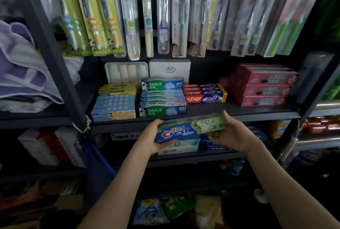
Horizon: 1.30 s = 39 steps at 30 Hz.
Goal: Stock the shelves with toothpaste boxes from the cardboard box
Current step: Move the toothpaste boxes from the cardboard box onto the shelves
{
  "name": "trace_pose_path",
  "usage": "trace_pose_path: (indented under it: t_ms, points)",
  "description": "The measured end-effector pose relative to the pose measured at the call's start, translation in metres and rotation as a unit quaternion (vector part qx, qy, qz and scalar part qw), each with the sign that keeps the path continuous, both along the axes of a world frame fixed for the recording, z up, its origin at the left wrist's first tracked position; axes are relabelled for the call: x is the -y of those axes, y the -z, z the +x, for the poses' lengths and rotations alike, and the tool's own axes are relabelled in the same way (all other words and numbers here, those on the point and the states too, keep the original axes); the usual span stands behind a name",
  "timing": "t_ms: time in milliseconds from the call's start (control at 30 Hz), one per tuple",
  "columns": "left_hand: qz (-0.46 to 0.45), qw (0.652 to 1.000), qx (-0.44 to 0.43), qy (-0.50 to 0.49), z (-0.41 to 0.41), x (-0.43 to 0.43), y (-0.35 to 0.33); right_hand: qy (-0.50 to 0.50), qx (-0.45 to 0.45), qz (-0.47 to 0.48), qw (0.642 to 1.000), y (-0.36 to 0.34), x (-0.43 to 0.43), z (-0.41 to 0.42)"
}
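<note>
A blue and green Crest toothpaste box (189, 128) is held level in front of the dark shelf (230, 112), just below its front edge. My left hand (150, 139) grips its left end, fingers curled over the top. My right hand (230, 131) grips its right end, thumb up behind it. Stacks of toothpaste stand on that shelf: Darlie boxes (162, 98), red and blue boxes (205, 93), light blue boxes (114, 107) and pink boxes (265, 87). No cardboard box shows clearly.
Toothbrush packs (161, 19) hang on hooks above the shelf. The lower shelf holds a Doctor box (177, 148) and blue boxes (213, 145) right behind my hands. Dark uprights (55, 54) frame the bay. Folded towels (20, 66) lie at left, bagged goods (176, 210) at the bottom.
</note>
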<state>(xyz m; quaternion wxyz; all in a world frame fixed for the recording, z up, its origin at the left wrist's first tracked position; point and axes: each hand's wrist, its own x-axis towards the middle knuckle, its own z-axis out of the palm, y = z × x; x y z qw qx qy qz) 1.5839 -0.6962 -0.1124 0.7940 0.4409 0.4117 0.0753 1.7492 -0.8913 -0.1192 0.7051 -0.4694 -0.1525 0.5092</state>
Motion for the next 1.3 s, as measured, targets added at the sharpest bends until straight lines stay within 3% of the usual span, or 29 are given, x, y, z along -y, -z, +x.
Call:
trace_pose_path:
  t_ms: [67, 167, 300, 600, 900, 1133, 1300]
  points:
    - [-0.007, 1.0, 0.005, -0.012, -0.003, -0.003, -0.002, -0.04, 0.073, -0.015, 0.996, 0.003, -0.001, 0.001]
    - [-0.008, 1.0, 0.017, -0.004, -0.005, -0.005, -0.005, -0.02, 0.151, -0.075, 0.986, 0.001, -0.01, -0.003]
    - [-0.031, 0.994, 0.1, -0.003, -0.008, -0.006, -0.011, 0.04, 0.124, -0.049, 0.99, -0.003, -0.02, -0.007]
    - [-0.051, 0.965, 0.254, -0.042, -0.014, -0.002, -0.004, 0.056, 0.134, -0.063, 0.987, -0.004, -0.025, -0.002]
    - [0.032, 0.976, 0.19, -0.105, 0.0, 0.003, -0.007, 0.039, 0.172, -0.1, 0.979, -0.001, -0.028, 0.001]
    - [0.056, 0.976, 0.179, -0.114, 0.011, 0.005, -0.004, 0.096, 0.071, -0.044, 0.992, 0.004, -0.024, 0.002]
    - [0.076, 0.985, 0.154, -0.025, 0.015, -0.001, -0.002, 0.161, 0.014, 0.0, 0.987, 0.006, -0.019, 0.007]
